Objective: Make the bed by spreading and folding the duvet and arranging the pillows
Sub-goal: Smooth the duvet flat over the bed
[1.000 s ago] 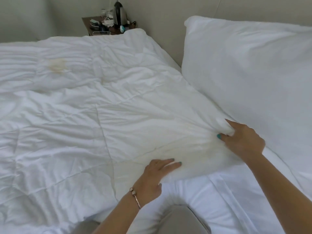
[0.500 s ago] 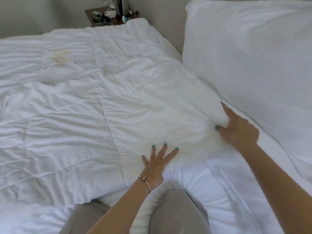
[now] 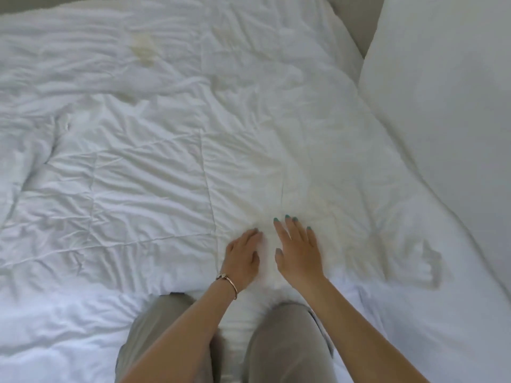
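A white quilted duvet [image 3: 154, 172] lies wrinkled across the bed, with a yellowish stain near its far side. Both hands lie close together near the duvet's near edge. My left hand [image 3: 242, 258], with a bracelet on the wrist, rests on the fabric, its fingertips sunk into a fold. My right hand [image 3: 297, 250] lies flat beside it with fingers spread and straight. A large white pillow [image 3: 448, 100] stands at the right against the headboard.
The white bed sheet [image 3: 72, 335] shows below the duvet's near edge. My knees in beige trousers [image 3: 287, 344] rest on the sheet. The beige headboard [image 3: 356, 26] runs along the far right.
My right hand let go of the duvet edge by the pillow and moved left to lie flat beside my left hand. The view tilted down; the bedside table went out of frame.
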The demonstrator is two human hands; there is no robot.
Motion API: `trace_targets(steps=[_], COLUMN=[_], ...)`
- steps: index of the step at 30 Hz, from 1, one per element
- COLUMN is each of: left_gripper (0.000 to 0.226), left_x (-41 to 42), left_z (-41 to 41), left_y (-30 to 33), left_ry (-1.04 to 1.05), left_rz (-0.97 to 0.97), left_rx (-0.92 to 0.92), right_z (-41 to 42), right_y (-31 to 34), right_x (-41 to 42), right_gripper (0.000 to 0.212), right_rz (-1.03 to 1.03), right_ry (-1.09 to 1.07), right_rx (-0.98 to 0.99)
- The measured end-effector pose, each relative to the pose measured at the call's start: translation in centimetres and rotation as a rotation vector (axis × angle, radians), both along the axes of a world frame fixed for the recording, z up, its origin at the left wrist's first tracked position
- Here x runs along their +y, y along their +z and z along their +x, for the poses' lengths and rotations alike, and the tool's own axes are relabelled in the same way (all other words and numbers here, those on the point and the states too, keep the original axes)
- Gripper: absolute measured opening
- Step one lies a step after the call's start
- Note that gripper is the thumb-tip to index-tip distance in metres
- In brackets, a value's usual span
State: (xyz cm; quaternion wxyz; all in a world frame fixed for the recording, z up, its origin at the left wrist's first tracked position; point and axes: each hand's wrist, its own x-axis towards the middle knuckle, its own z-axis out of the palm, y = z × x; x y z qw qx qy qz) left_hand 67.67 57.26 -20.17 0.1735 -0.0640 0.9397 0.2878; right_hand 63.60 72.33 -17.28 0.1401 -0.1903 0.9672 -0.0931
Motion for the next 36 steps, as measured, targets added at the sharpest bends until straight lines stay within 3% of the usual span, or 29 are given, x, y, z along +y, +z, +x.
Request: trace_targets(steps=[2, 4, 7, 12, 17, 23, 26, 30, 33, 36], left_gripper=[0.061, 0.065, 0.069, 0.076, 0.077, 0.064, 0.087, 0.113, 0.122, 0.136], left_x=[-2.0, -3.5, -6.2, -12.4, -23.6, -39.2, -45.4, -48.7, -49.4, -49.8], left_z=[0.8, 1.2, 1.5, 4.4, 7.5, 9.1, 11.1, 12.7, 10.6, 7.4], left_y=[1.4, 2.8, 4.1, 6.1, 7.7, 5.3, 3.8, 2.6, 2.2, 1.5], left_ry=[0.043, 0.057, 0.163, 0.259, 0.252, 0.280, 0.245, 0.130, -0.027, -0.088], left_rz=[-0.117, -0.173, -0.179, -0.130, -0.178, -0.257, -0.335, -0.442, -0.450, -0.438], left_rx=[-0.091, -0.185, -0.258, -0.356, -0.328, -0.300, -0.354, -0.400, -0.354, -0.430], right_z=[0.3, 0.7, 0.7, 1.3, 4.2, 5.8, 6.5, 6.8, 7.1, 6.8], right_y=[-1.0, -0.8, 0.6, 3.3, 5.6, 2.8, 1.3, -0.2, -1.6, -3.0], right_x=[-0.4, -1.0, -3.2, -10.2, -21.8, -37.8, -43.2, -45.6, -45.5, -45.2], right_gripper=[0.066, 0.067, 0.069, 0.052, 0.058, 0.053, 0.071, 0.109, 0.118, 0.121], right_rz=[0.084, 0.145, 0.237, 0.196, 0.018, -0.091, 0.022, 0.244, 0.276, 0.267], right_ry=[0.038, 0.028, 0.017, 0.098, 0.127, 0.080, 0.076, 0.017, -0.066, -0.082], right_rx=[-0.214, -0.262, -0.372, -0.625, -0.456, -0.330, -0.306, -0.465, -0.489, -0.467])
